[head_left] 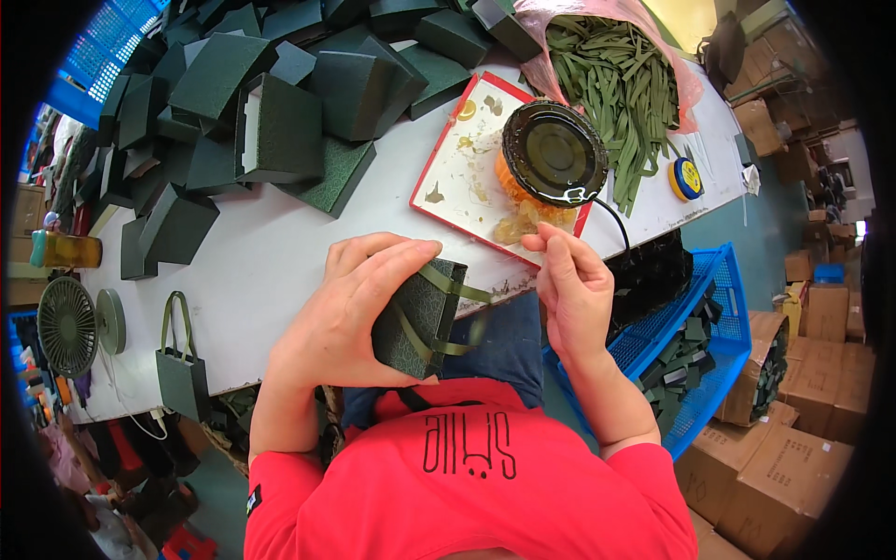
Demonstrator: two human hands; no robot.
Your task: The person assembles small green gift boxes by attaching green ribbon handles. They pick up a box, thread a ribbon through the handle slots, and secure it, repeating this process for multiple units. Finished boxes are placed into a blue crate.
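- Your left hand (341,303) grips the dark-green textured cardboard bag (431,313) above your lap.
- Your right hand (574,280) pinches; contents unclear.
- Olive fabric ribbon (450,284) crosses it, seemingly unfinished.
- Heaped dark-green cardboard boxes (224,75) apparently remain.

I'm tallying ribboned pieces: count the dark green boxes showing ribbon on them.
2: one box in the left hand, and a second box on the left near the fan. More may be hidden in the pile of boxes.
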